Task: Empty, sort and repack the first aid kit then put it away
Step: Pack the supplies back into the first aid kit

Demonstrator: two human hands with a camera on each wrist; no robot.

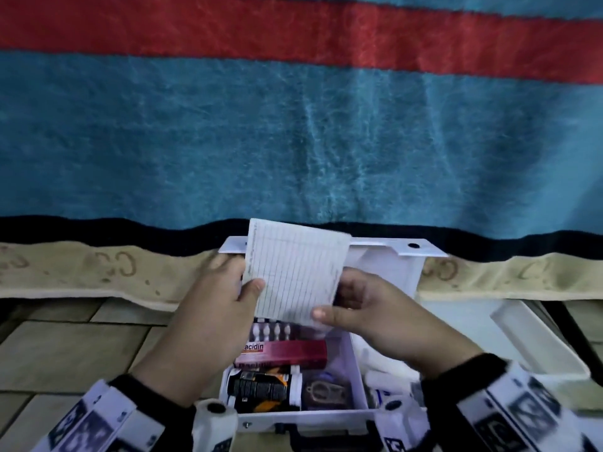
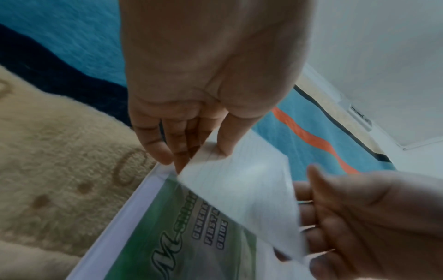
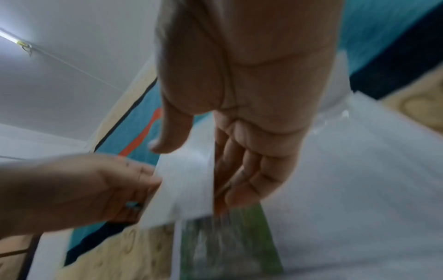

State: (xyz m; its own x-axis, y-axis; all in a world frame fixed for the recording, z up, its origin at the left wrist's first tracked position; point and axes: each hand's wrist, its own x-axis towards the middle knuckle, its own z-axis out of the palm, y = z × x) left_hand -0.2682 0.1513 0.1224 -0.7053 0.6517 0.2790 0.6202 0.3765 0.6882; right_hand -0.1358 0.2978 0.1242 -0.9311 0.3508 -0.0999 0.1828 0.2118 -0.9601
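Nearest the camera: first aid kit (image 1: 326, 415), white case lying open on the tile floor (image 1: 58, 347). Inside it, front to back: a dark bottle (image 1: 261, 388) lying on its side, a red med box (image 1: 287, 352), then a blister strip (image 1: 277, 329). A white tray (image 1: 538, 347) sits just to the right of the case.

Above the contents, both hands hold one lined sheet (image 1: 297, 272). Left hand (image 1: 215, 308) pinches its left edge, thumb in front, fingers behind. Right hand (image 1: 368, 308) pinches the lower right corner the same way. Neither hand is spread.

The sheet stands roughly upright, long axis vertical, over the back half of the case and in front of the raised lid (image 1: 385, 265). Left wrist view shows a green first aid guide (image 2: 182, 236) just behind the sheet, against the lid.

Judgement: emptying has barely begun. Sheet lies directly between the grips, hands about equally near, so either could carry it out. Beyond is a striped blanket (image 1: 293, 141), likely the sorting surface.
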